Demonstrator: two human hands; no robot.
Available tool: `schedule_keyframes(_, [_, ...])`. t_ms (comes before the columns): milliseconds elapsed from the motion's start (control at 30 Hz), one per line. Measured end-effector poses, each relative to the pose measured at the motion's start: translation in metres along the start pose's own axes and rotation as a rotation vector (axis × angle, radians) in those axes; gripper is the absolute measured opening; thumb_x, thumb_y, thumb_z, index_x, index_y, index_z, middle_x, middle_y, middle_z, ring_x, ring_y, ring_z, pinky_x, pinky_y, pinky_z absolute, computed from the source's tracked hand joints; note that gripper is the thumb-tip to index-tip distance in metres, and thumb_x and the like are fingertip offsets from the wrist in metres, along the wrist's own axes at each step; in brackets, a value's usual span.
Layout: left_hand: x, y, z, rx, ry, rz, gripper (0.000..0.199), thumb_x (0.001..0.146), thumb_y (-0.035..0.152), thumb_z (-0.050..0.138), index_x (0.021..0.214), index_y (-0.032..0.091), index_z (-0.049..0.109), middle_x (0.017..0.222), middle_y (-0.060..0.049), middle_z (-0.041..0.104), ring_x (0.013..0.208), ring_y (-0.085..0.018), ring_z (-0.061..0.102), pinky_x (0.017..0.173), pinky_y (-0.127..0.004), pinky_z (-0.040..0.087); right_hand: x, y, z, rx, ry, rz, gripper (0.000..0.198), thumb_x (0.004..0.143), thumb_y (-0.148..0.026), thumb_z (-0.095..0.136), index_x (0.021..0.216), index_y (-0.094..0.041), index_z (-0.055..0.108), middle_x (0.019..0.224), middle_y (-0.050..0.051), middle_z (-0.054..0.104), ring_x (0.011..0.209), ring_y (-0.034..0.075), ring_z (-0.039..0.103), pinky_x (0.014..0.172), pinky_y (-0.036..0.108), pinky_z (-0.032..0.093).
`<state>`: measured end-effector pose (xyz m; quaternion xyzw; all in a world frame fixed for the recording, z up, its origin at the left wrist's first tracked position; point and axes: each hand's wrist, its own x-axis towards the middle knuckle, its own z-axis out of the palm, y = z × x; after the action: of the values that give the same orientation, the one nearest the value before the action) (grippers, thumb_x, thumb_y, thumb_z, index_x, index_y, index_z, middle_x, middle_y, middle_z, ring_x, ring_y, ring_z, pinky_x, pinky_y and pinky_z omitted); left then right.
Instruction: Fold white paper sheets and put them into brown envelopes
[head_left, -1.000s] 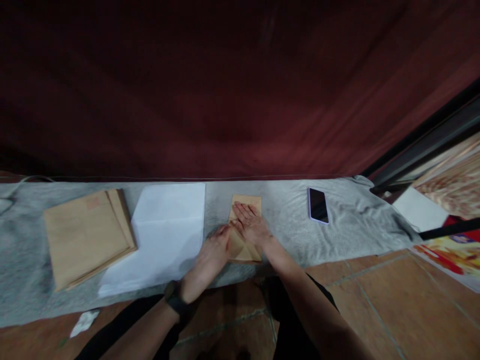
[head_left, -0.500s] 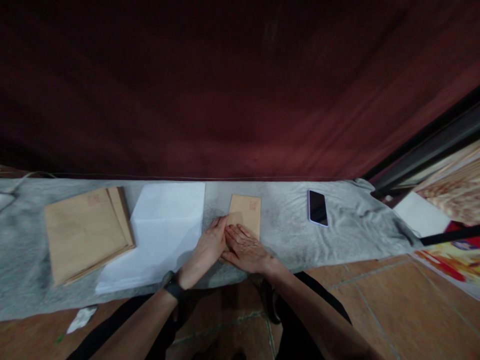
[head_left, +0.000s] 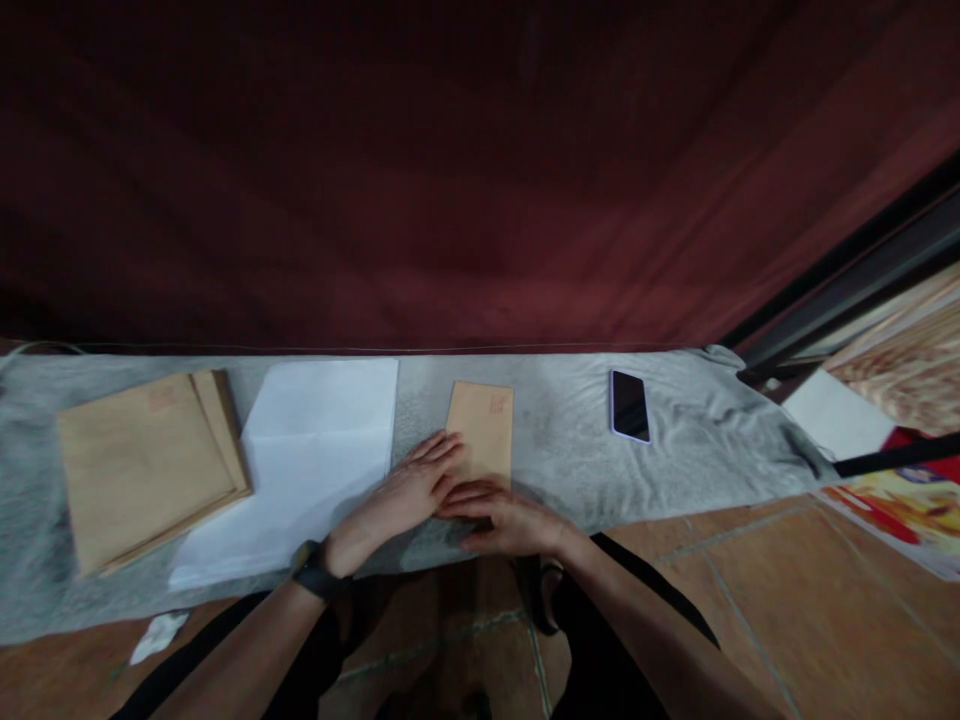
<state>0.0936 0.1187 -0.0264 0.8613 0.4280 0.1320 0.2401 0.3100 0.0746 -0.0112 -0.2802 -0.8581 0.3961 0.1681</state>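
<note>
Envelope (head_left: 482, 432), near edge seemingly under right hand (head_left: 510, 522)

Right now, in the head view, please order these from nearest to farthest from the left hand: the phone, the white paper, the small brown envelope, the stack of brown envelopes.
1. small brown envelope: under the left hand fingertips.
2. white paper: just left of it.
3. phone and stack of brown envelopes: far right and far left, too close to call.
</note>
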Motion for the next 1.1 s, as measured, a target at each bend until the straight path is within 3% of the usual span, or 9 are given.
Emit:
schedule_keyframes(200, [-0.015, -0.008, -0.016, -0.169, -0.141, 0.091, 0.056, 0.087, 0.049, 0.066, 0.139, 0.03, 0.056, 0.157, -0.002, 0.044, 0.149, -0.023, 0.031, 0.122, -0.043, 0.029, -0.012, 0.004, -0.003, -0.107, 0.168, -0.008, 0.021, 0.086, -0.015, 0.072, 0.105, -0.022, 0.07, 0.122, 0.005, 0.068, 0.12, 0.018, 0.059, 0.106, 0.033, 0.044])
schedule_keyframes(300, [-0.017, -0.01, -0.013, -0.199, -0.084, 0.083, 0.052, 0.081, 0.039, 0.073, 0.131, 0.028, 0.062, 0.154, -0.005, 0.048, 0.147, -0.023, 0.036, 0.12, -0.043, 0.032, -0.016, 0.008, -0.005, -0.14, 0.263, 0.064, 0.007, 0.091, -0.016, 0.066, 0.096, -0.022, 0.067, 0.108, 0.004, 0.068, 0.107, 0.017, 0.063, 0.094, 0.03, 0.05])
schedule_keyframes(467, [-0.02, -0.002, -0.003, -0.176, -0.006, 0.047, 0.042, 0.078, 0.017, 0.069, 0.119, 0.025, 0.063, 0.152, -0.007, 0.049, 0.142, -0.024, 0.04, 0.118, -0.045, 0.035, -0.017, 0.014, -0.001, -0.218, 0.312, 0.096, 0.006, 0.094, -0.014, 0.062, 0.093, -0.02, 0.064, 0.103, 0.004, 0.064, 0.1, 0.016, 0.062, 0.089, 0.028, 0.051])
schedule_keyframes(667, [-0.029, 0.014, 0.009, -0.029, 0.14, -0.223, 0.05, 0.074, 0.02, 0.07, 0.122, 0.019, 0.057, 0.125, -0.011, 0.059, 0.122, -0.03, 0.054, 0.105, -0.046, 0.046, -0.018, 0.003, 0.011, -0.521, 0.281, 0.093, 0.008, 0.098, -0.018, 0.057, 0.1, -0.02, 0.065, 0.103, 0.005, 0.066, 0.097, 0.019, 0.06, 0.089, 0.034, 0.048])
schedule_keyframes(900, [-0.028, 0.04, 0.006, 0.035, 0.011, -0.491, 0.062, 0.081, 0.019, 0.062, 0.14, 0.015, 0.045, 0.125, -0.014, 0.063, 0.118, -0.028, 0.059, 0.096, -0.037, 0.046, -0.016, -0.007, 0.043, -0.811, 0.283, 0.165, 0.014, 0.096, -0.013, 0.056, 0.104, -0.015, 0.066, 0.106, 0.01, 0.067, 0.094, 0.022, 0.06, 0.087, 0.036, 0.051])
schedule_keyframes(1033, [-0.021, 0.049, -0.006, -0.017, -0.051, -0.606, 0.066, 0.084, 0.025, 0.061, 0.145, 0.014, 0.038, 0.105, -0.01, 0.071, 0.098, -0.025, 0.068, 0.079, -0.032, 0.046, -0.013, -0.006, 0.055, -0.862, 0.299, 0.149, 0.02, 0.096, -0.014, 0.054, 0.111, -0.014, 0.068, 0.111, 0.012, 0.068, 0.096, 0.023, 0.063, 0.089, 0.037, 0.053])
schedule_keyframes(1100, [-0.018, 0.048, -0.01, -0.059, -0.052, -0.628, 0.061, 0.083, 0.026, 0.061, 0.141, 0.015, 0.043, 0.094, -0.006, 0.071, 0.087, -0.023, 0.068, 0.071, -0.03, 0.044, -0.011, -0.007, 0.06, -0.836, 0.329, 0.13, 0.025, 0.098, -0.017, 0.053, 0.119, -0.013, 0.066, 0.121, 0.013, 0.068, 0.105, 0.023, 0.063, 0.096, 0.037, 0.052])
